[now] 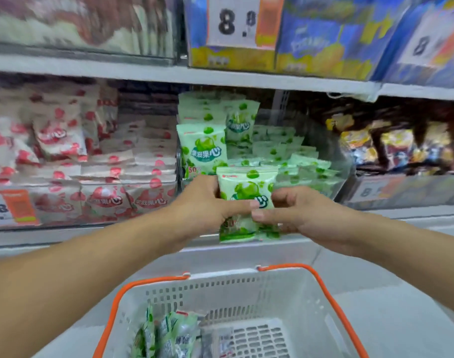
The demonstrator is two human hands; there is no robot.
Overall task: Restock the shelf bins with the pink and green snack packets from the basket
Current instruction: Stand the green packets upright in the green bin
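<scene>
Both hands hold a small stack of green snack packets (246,192) upright in front of the middle shelf bin. My left hand (208,205) grips the stack from its left side, and my right hand (293,210) pinches it from the right. Behind the stack, the clear bin (339,161) is filled with more green packets (205,148). Pink packets (104,177) fill the neighbouring bin on the left. Below my arms sits the white basket with orange handles (298,288), with a few green packets (169,334) lying in its left corner.
The shelf edge (143,71) above the bins carries blue and yellow boxes (311,40) with price cards. On the right stands a bin of dark mixed snack bags (401,146). An orange price tag (16,208) is fixed at the pink bin's front left.
</scene>
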